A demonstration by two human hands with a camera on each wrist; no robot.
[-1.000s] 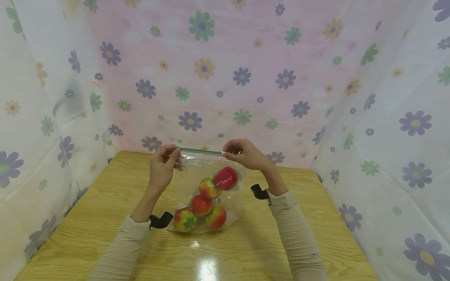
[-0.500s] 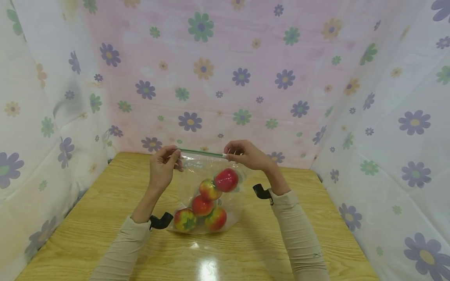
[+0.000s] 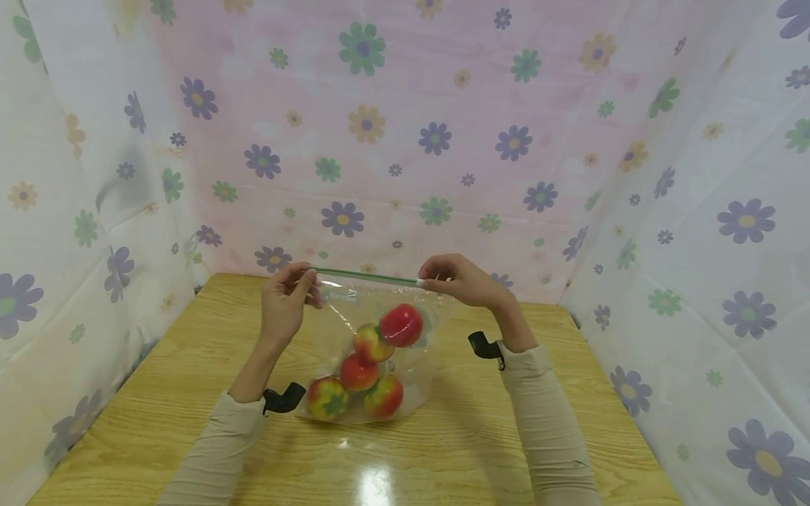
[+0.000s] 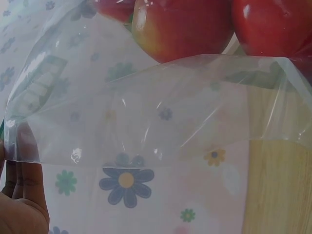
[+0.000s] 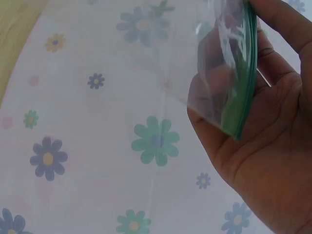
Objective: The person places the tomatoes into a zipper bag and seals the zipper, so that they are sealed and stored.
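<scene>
A clear plastic zip bag [image 3: 414, 376] with a green closure strip [image 3: 363, 274] stands upright in front of me. Inside are several round red-and-yellow fruits [image 3: 358, 372] that look like apples, stacked from the lower left towards the upper right. My left hand [image 3: 283, 306] pinches the bag's top left corner between thumb and fingers. At the strip's right part, my right hand [image 3: 467, 280] pinches a small white slider [image 3: 420, 282]. In the right wrist view, the green strip's end [image 5: 239, 112] lies across my right fingers. Clear film [image 4: 146, 112] fills much of the left wrist view.
The bag's base rests on a wood-grain table [image 3: 525, 436]. Flowered cloth [image 3: 405, 91] hangs behind the table and along both sides. Black wrist-camera mounts [image 3: 283, 398] sit at both sleeve cuffs.
My right hand has slid rightward along the strip, the white slider moving with it. My left hand and the bag have shifted slightly left, and more green strip shows between my hands.
</scene>
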